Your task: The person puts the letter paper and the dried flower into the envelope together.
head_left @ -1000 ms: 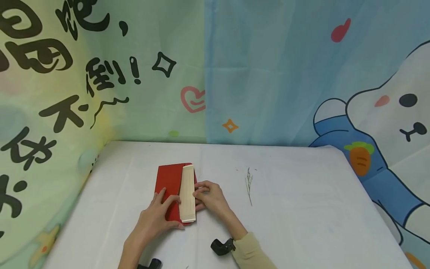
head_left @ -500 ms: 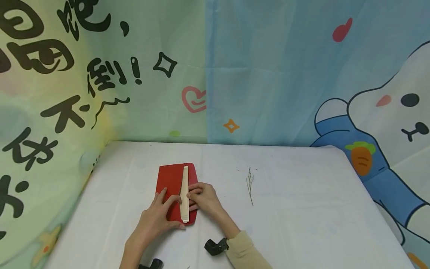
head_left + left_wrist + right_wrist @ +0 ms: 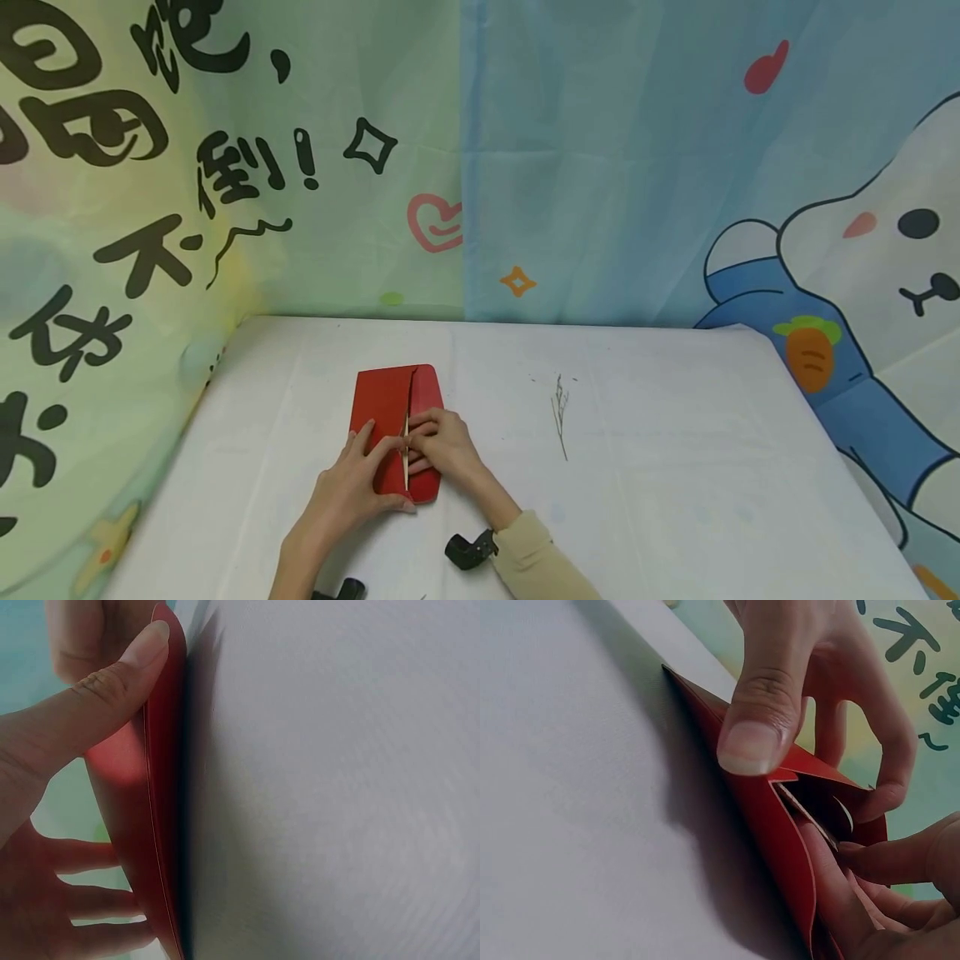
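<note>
A red envelope lies on the white table, its flap folded out to the right. My left hand grips it, thumb at the near edge and fingers spread over its front. In the right wrist view, a left fingertip lifts the envelope's mouth. Only a thin strip of cream folded paper shows at that mouth; the rest is hidden inside. My right hand pinches the paper's edge, its fingers reaching between the flap and the envelope's front.
A thin dried sprig lies to the right on the white table, with tiny specks near its top. Black wrist cameras sit on both wrists. A printed cloth backdrop stands behind and at the left.
The cream paper has slid left into the envelope, from a wide panel to a thin strip. My right hand has moved left with it; my left hand keeps its place on the envelope.
</note>
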Tool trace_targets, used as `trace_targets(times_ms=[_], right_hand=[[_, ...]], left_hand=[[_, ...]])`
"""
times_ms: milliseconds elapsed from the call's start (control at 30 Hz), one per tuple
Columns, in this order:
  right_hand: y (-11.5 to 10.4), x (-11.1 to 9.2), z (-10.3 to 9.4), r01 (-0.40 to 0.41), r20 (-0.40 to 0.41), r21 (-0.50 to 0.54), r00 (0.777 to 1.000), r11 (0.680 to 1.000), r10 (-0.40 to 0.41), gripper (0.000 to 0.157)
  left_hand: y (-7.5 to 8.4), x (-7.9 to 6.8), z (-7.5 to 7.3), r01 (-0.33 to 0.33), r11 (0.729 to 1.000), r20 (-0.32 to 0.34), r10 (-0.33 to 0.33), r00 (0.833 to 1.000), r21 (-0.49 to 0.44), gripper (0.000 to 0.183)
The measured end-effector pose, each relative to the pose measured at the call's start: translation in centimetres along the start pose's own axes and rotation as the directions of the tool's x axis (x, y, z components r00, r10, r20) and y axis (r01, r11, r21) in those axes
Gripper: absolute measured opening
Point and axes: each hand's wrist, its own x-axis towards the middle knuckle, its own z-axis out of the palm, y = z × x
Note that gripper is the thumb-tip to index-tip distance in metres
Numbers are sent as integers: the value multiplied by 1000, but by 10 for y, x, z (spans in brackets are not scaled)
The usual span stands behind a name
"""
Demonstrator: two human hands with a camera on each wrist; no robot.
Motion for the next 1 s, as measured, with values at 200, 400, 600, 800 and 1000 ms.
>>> trace_targets(times_ms=[200, 400, 600, 800, 1000], right_hand=[[-3, 1, 5, -6, -30, -29, 1000, 1000, 5, 26], [-1, 5, 12, 7, -76, -111, 997, 994, -15, 27], [-1, 5, 16, 22, -91, -137, 995, 990, -35, 28], [-1, 4, 18, 12, -126, -146, 992, 989, -31, 25], [-2, 0, 15, 8, -125, -119, 992, 993, -23, 21]], left_hand=[[0, 0, 0, 2, 1000, 1, -2, 1000, -6, 77], [-1, 1, 2, 3, 1000, 2, -3, 1000, -5, 78], [-2, 0, 1, -3, 1000, -9, 3, 1000, 4, 80], [0, -1, 2, -3, 1000, -6, 3, 1000, -3, 80], [-1, -1, 2, -4, 1000, -5, 4, 1000, -4, 79]])
